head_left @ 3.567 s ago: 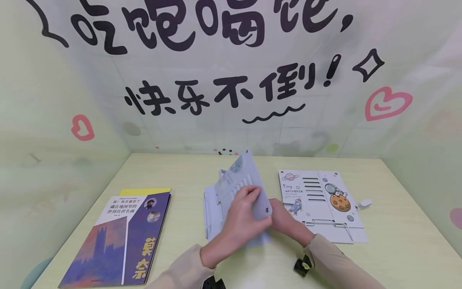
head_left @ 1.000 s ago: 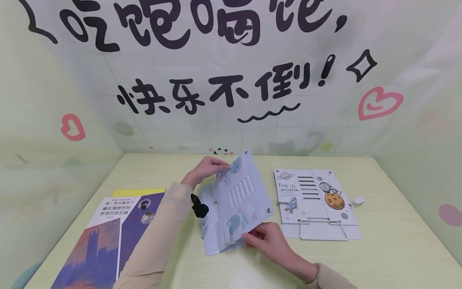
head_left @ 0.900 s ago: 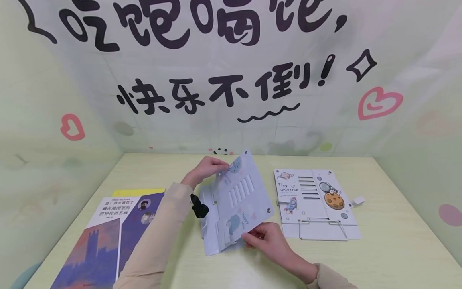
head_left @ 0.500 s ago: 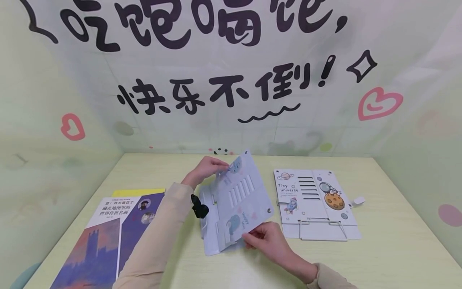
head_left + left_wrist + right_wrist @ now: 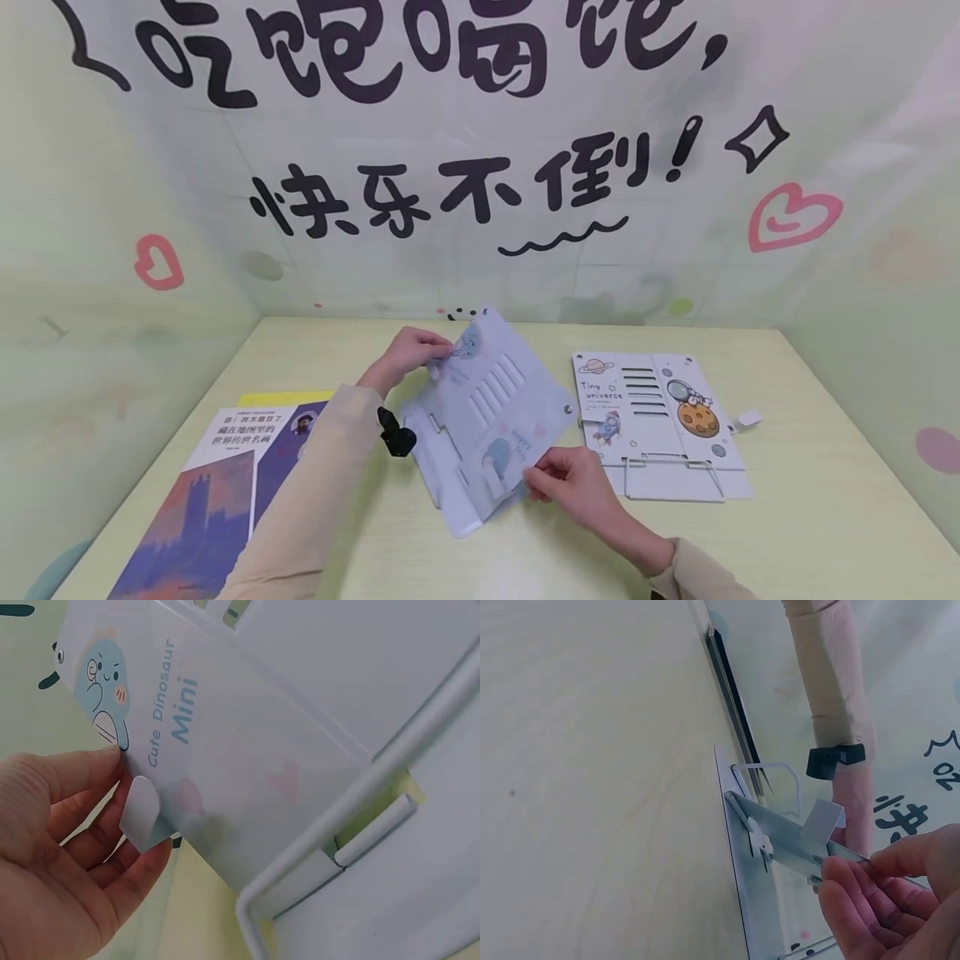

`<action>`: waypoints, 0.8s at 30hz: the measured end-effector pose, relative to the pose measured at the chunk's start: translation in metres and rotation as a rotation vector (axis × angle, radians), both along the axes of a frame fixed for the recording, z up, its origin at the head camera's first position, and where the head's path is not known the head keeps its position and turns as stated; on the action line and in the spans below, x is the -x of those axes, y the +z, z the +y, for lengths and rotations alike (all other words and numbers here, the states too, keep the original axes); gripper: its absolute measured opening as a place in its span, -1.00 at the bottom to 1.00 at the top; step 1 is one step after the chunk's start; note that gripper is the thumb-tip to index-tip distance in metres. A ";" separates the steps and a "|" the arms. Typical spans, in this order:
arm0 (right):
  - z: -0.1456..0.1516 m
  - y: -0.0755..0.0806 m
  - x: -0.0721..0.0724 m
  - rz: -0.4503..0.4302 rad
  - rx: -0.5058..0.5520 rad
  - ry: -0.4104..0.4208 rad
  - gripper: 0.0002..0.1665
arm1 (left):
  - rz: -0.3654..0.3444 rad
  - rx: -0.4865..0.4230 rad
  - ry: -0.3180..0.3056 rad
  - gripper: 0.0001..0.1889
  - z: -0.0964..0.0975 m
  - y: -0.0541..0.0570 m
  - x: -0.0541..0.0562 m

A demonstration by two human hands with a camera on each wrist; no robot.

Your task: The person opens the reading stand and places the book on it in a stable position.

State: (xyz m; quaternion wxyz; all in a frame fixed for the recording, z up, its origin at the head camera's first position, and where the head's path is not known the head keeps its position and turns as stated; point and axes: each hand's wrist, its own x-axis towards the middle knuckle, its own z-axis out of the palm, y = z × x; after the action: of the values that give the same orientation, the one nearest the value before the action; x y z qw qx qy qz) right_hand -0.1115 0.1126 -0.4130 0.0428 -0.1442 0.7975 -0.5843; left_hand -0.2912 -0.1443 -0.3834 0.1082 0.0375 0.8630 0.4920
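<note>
A white metal book stand (image 5: 480, 435) with a blue dinosaur print stands in mid-table, its slotted panel raised at a slant over the base plate (image 5: 450, 498). My left hand (image 5: 411, 353) pinches the panel's upper left edge. In the left wrist view, that hand's (image 5: 75, 847) thumb lies by the dinosaur picture and its fingers are around a small folded side tab (image 5: 141, 814). The panel's lower right edge is pinched by my right hand (image 5: 577, 485). From the right wrist view, the prop (image 5: 759, 840) shows behind the panel, with my right hand (image 5: 900, 892) at the edge.
A second book stand (image 5: 651, 417), printed with an astronaut, lies to the right with its wire holder at the front. On the left a purple and white book (image 5: 225, 492) lies over a yellow one (image 5: 288, 397), partly covered by my left sleeve (image 5: 303, 500). A printed backdrop rises behind.
Earlier my left hand was on the panel's front; it has since moved to the upper left edge. In the last half second the stand has turned, its panel facing me more, both hands moving along.
</note>
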 end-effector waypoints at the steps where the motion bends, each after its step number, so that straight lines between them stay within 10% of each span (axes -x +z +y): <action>1: 0.001 0.000 0.002 -0.009 -0.011 -0.005 -0.90 | 0.002 -0.009 0.004 -0.71 -0.003 -0.001 -0.001; 24: 0.019 0.000 0.043 -0.050 0.020 -0.240 -0.92 | -0.027 -0.018 0.067 -0.73 -0.044 -0.005 -0.030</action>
State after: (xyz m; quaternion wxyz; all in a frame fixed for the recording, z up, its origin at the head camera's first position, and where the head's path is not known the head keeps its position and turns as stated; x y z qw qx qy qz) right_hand -0.1549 0.1315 -0.4132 -0.0092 -0.0336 0.8019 -0.5965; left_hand -0.2608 -0.1878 -0.3882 0.1031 0.0031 0.8578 0.5035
